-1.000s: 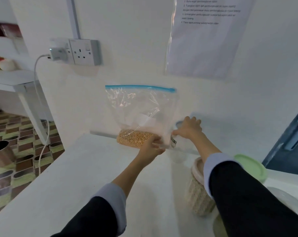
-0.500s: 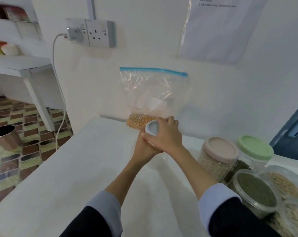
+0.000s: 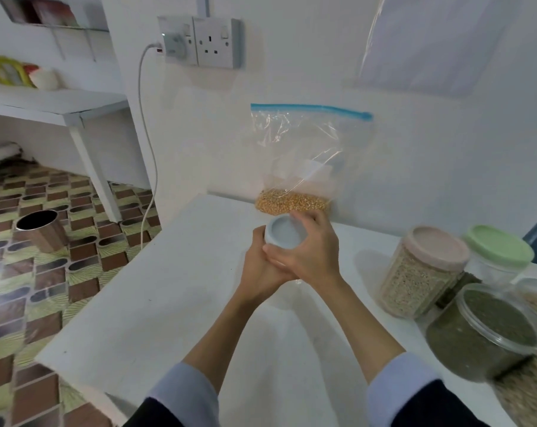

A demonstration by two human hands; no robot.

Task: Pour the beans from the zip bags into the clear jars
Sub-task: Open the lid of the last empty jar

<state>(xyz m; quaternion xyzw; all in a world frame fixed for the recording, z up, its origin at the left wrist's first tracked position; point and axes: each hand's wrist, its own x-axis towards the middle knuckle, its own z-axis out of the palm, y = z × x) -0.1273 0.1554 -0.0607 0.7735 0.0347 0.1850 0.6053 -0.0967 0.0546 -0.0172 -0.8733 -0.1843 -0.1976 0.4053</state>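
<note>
Clear zip bag [image 3: 307, 155], blue seal, yellow beans [image 3: 292, 202] pooled at bottom, stands against wall behind your hands. Left hand [image 3: 261, 269] wraps the jar's body; right hand [image 3: 310, 254] curls round its pale blue lid [image 3: 284, 234].

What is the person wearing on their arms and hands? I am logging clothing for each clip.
Both arms wear dark sleeves over pale blue shirt cuffs, pushed back so the forearms are bare. The left hand and right hand are bare: no gloves, and no rings or watch can be seen.
</note>
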